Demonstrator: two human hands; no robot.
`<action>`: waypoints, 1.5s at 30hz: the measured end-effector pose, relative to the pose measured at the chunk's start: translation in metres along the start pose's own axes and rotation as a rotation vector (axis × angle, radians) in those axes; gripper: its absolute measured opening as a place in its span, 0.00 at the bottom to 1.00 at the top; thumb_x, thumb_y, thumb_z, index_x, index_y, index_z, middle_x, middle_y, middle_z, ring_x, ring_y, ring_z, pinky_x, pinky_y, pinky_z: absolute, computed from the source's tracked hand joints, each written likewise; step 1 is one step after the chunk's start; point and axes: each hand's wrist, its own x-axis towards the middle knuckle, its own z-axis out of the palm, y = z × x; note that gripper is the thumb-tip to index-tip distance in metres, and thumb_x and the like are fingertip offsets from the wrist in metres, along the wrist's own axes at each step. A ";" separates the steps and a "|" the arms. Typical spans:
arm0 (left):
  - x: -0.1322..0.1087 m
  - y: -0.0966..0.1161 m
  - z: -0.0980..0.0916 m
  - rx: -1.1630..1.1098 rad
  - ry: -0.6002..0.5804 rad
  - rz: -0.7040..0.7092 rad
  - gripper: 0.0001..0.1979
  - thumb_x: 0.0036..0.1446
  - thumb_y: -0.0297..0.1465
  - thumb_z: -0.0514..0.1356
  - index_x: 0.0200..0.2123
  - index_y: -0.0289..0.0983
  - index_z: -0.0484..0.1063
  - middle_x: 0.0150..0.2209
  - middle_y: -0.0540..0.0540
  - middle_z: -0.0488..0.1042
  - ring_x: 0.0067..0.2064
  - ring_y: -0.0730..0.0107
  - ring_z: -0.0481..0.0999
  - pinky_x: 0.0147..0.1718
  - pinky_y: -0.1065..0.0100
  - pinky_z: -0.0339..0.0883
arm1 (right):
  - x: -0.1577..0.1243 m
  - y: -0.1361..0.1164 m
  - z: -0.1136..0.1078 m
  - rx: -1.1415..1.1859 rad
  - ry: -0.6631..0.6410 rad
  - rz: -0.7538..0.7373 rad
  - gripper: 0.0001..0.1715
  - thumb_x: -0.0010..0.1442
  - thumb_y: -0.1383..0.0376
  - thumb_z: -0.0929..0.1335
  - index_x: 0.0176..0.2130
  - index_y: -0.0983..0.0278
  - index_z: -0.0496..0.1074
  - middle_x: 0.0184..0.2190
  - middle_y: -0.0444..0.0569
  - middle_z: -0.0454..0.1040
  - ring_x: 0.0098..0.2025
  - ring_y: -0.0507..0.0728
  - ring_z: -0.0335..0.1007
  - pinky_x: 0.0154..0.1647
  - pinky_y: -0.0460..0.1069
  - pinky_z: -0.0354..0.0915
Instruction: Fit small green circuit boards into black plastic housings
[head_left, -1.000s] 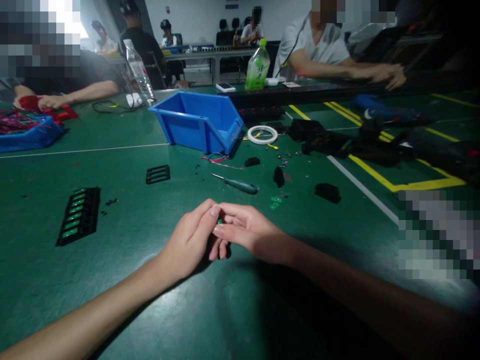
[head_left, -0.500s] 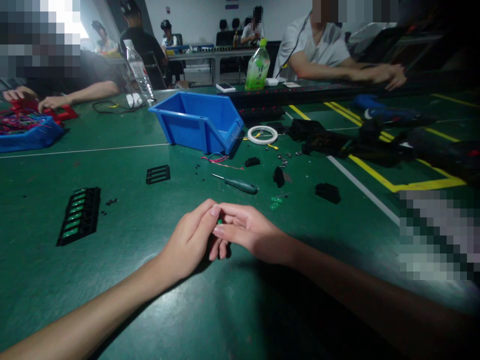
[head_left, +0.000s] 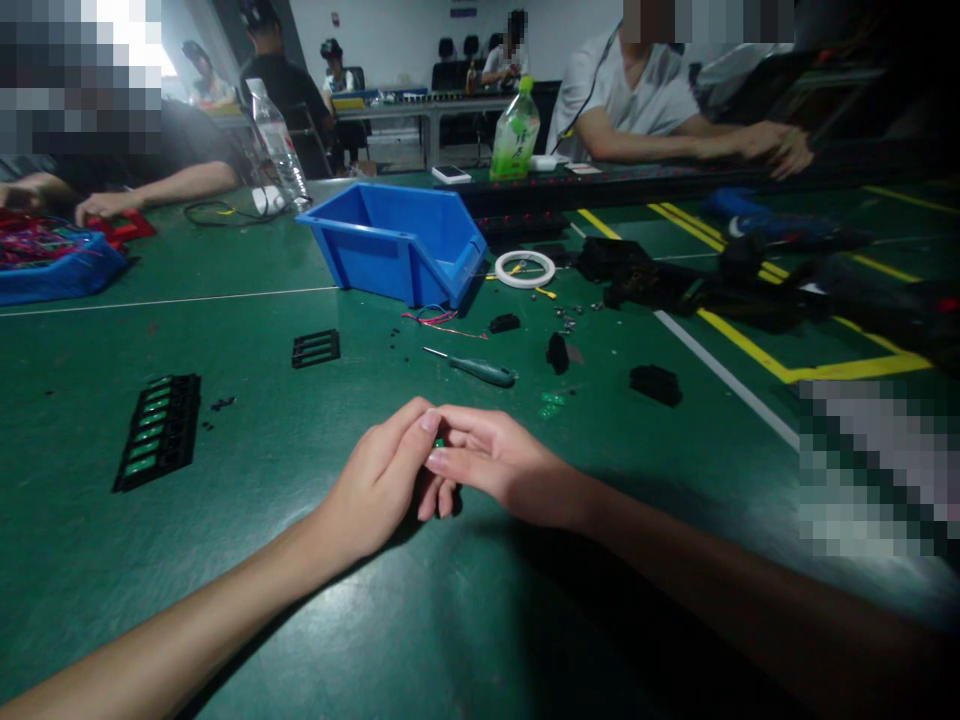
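Note:
My left hand point(head_left: 382, 475) and my right hand point(head_left: 499, 462) rest together on the green mat near the table's front. Their fingertips meet and pinch a tiny green part point(head_left: 439, 441), of which only a speck shows between the fingers. Both hands have their fingers closed around it. A green-handled screwdriver point(head_left: 480, 369) lies just beyond the hands. A few small green pieces point(head_left: 552, 403) sit to the right of it.
A black frame with green inserts point(head_left: 159, 430) lies at the left, a smaller black grid point(head_left: 316, 348) behind it. A blue bin point(head_left: 397, 243), tape roll point(head_left: 525, 269), black parts point(head_left: 655, 384) and bottles stand further back. Other people work at the far edges.
My hands have stayed put. A person's hands at the far left have shifted slightly over the red pieces.

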 end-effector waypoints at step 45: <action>0.000 -0.002 0.000 0.009 -0.002 0.027 0.22 0.76 0.45 0.46 0.34 0.37 0.65 0.19 0.55 0.71 0.23 0.77 0.73 0.28 0.72 0.66 | 0.000 -0.001 0.000 -0.019 -0.001 -0.014 0.11 0.67 0.68 0.68 0.49 0.69 0.72 0.30 0.48 0.77 0.30 0.52 0.78 0.31 0.45 0.71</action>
